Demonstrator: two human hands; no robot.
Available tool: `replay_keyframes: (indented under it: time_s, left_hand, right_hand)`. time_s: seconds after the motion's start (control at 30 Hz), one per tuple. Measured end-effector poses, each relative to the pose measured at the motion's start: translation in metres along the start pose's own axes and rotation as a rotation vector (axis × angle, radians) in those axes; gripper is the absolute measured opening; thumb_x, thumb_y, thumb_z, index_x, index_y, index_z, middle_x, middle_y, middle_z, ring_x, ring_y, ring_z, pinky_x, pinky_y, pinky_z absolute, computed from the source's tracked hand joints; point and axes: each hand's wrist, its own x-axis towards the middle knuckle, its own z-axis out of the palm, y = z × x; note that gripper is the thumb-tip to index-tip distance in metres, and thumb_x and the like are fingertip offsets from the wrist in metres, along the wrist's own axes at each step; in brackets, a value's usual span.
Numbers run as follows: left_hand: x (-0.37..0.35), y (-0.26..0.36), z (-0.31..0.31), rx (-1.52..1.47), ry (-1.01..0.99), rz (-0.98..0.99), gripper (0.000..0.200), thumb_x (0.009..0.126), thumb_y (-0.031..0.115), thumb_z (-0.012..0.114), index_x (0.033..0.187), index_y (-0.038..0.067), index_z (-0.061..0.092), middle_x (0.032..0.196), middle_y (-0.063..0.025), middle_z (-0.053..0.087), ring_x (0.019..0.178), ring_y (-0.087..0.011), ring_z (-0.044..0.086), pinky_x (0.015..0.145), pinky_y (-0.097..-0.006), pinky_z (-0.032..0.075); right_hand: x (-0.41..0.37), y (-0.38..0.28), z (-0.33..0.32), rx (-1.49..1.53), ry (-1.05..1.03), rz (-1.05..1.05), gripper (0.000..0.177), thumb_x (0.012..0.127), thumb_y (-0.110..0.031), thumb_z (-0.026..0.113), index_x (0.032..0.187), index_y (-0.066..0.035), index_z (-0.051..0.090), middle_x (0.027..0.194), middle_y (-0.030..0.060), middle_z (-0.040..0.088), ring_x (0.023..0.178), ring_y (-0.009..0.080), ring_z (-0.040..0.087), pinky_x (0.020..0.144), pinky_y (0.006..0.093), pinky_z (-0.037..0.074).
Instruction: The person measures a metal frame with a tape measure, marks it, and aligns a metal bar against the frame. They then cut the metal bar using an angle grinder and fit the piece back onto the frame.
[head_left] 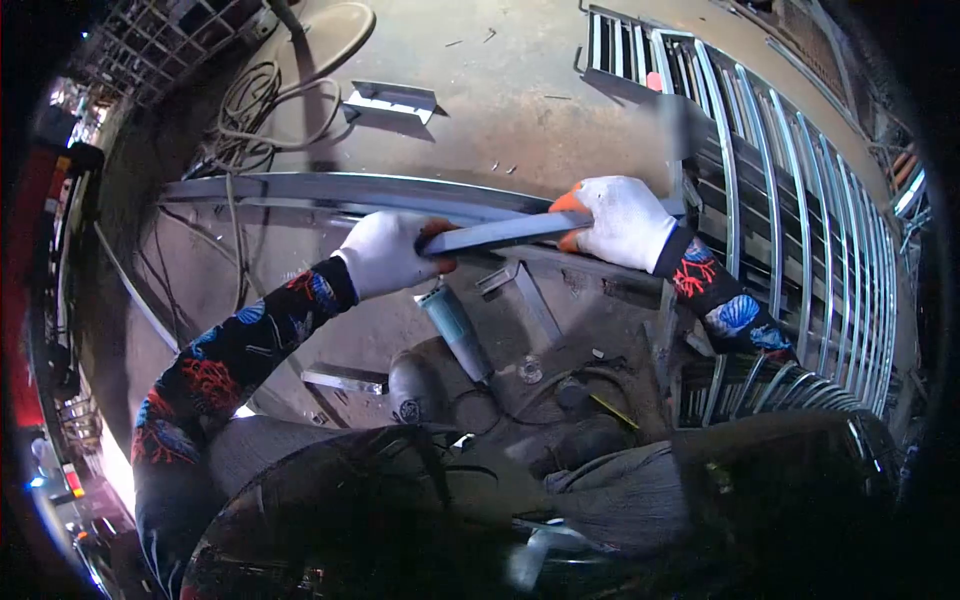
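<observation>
Both my hands wear white gloves with orange fingertips and hold a short grey metal bar (510, 232) between them. My left hand (393, 253) is closed round the bar's left end. The right end is gripped by my right hand (615, 222), fingers wrapped round it. Behind and below the bar, a long metal beam (290, 187) runs across the view. Under my left hand, a teal power tool (455, 332) lies on the floor. An angled metal piece (537, 305) rests to its right.
A metal frame with many parallel bars (770, 200) stands at the right. Coiled cable (240, 120) and a round disc (335, 38) lie at the upper left, near a short channel piece (393, 100). Another metal piece (343, 379) lies by the shoes.
</observation>
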Motion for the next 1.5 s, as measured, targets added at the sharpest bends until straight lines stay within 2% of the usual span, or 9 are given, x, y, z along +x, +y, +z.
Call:
replay_keyframes:
  time_s: [0.27,0.43,0.67,0.77,0.9,1.0,1.13,1.27,1.5]
  left_hand:
    - [-0.002,-0.011,-0.001,0.390,0.295,-0.036,0.073,0.078,0.023,0.080,0.143,0.009,0.051,0.122,-0.0175,0.065,0.111,-0.0395,0.063,0.094,-0.0464,0.051]
    - [-0.001,0.002,0.004,0.508,0.498,0.260,0.077,0.081,0.024,0.078,0.148,0.006,0.045,0.148,-0.0211,0.049,0.141,-0.0423,0.042,0.117,-0.0535,0.033]
    - [-0.011,0.105,0.022,0.160,-0.334,0.716,0.043,0.090,0.032,0.067,0.127,0.011,0.064,0.096,-0.0145,0.067,0.091,-0.0357,0.067,0.080,-0.0460,0.054]
    - [-0.015,0.100,0.025,0.357,-0.028,0.710,0.049,0.083,0.020,0.075,0.130,0.010,0.064,0.100,-0.0110,0.066,0.099,-0.0336,0.066,0.091,-0.0458,0.052]
    - [0.002,0.074,0.012,0.496,0.451,0.396,0.078,0.081,0.030,0.079,0.149,0.009,0.046,0.142,-0.0191,0.052,0.124,-0.0385,0.053,0.102,-0.0467,0.045]
    - [0.018,0.046,0.015,0.405,0.348,0.337,0.080,0.082,0.022,0.078,0.153,0.009,0.041,0.143,-0.0204,0.053,0.129,-0.0397,0.051,0.106,-0.0455,0.043]
    - [0.022,0.011,0.030,-0.259,-0.077,-0.042,0.061,0.086,0.023,0.076,0.139,-0.001,0.058,0.095,-0.0080,0.074,0.075,-0.0174,0.069,0.069,-0.0302,0.055]
    - [0.022,0.016,0.036,-0.302,-0.310,-0.097,0.056,0.084,0.017,0.073,0.135,-0.003,0.062,0.084,-0.0021,0.070,0.064,-0.0064,0.060,0.057,-0.0226,0.048]
    - [0.023,-0.025,0.047,-0.468,-0.222,-0.212,0.022,0.088,0.017,0.070,0.099,-0.003,0.069,0.070,-0.0011,0.061,0.055,-0.0088,0.057,0.050,-0.0241,0.044]
  right_hand:
    - [-0.028,0.057,-0.008,0.071,0.058,0.198,0.051,0.078,-0.042,0.081,0.116,-0.009,0.074,0.110,0.0172,0.074,0.106,0.0327,0.070,0.092,0.0405,0.054]
    - [-0.031,0.081,0.001,0.073,0.031,0.337,0.055,0.079,-0.042,0.082,0.119,-0.006,0.073,0.116,0.0180,0.073,0.110,0.0331,0.069,0.095,0.0403,0.053]
    - [-0.020,0.087,0.014,0.160,-0.053,0.303,0.050,0.080,-0.048,0.077,0.106,-0.005,0.077,0.097,0.0227,0.073,0.090,0.0377,0.071,0.081,0.0434,0.054]
    - [-0.028,0.091,0.014,0.080,-0.066,0.212,0.048,0.077,-0.044,0.081,0.104,-0.004,0.076,0.095,0.0217,0.073,0.087,0.0359,0.071,0.081,0.0416,0.054]
    - [-0.025,0.091,0.003,-0.031,-0.124,0.162,0.048,0.076,-0.040,0.081,0.108,-0.005,0.075,0.098,0.0203,0.074,0.089,0.0340,0.072,0.081,0.0408,0.055]
    - [-0.037,0.092,0.016,0.045,0.042,0.037,0.043,0.075,-0.037,0.081,0.103,-0.004,0.076,0.094,0.0182,0.075,0.084,0.0326,0.072,0.077,0.0411,0.055]
    - [-0.043,0.077,0.000,0.051,-0.102,0.024,0.044,0.075,-0.038,0.080,0.105,-0.006,0.077,0.092,0.0150,0.076,0.080,0.0281,0.072,0.073,0.0402,0.055]
    - [-0.058,0.074,-0.003,0.220,-0.344,0.105,0.050,0.077,-0.039,0.081,0.114,-0.006,0.075,0.094,0.0125,0.077,0.082,0.0249,0.073,0.076,0.0366,0.055]
    - [-0.110,0.130,-0.053,0.199,0.397,0.289,0.046,0.078,-0.039,0.081,0.111,-0.007,0.077,0.090,0.0113,0.077,0.083,0.0219,0.074,0.075,0.0374,0.057]
